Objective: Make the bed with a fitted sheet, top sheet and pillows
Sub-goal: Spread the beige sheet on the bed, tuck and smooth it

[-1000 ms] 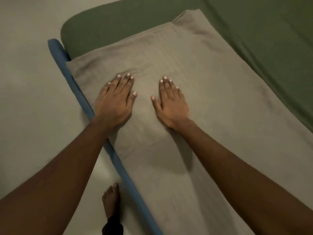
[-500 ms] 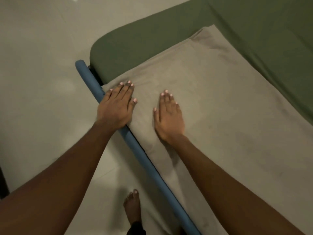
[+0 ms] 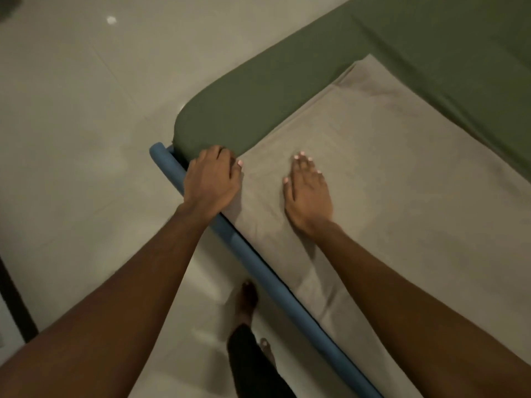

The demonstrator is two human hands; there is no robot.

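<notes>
Hands (image 3: 212, 179) (image 3: 309, 193) on top sheet (image 3: 388, 196), lengthwise along rail (image 3: 258, 268)

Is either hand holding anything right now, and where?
Right hand presses flat on the top sheet, holding nothing. Left hand curls over the sheet's corner by the rail; a real grip cannot be told.

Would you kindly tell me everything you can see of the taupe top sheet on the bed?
The top sheet is plain taupe cloth, matte and mostly smooth with faint creases. It lies flat in a broad band on the green fitted sheet, its far corner showing a doubled edge, its near side draping to the blue rail. The right hand rests flat on it; the left hand sits at its corner with fingers curled, and whether it holds the cloth is unclear.
</notes>
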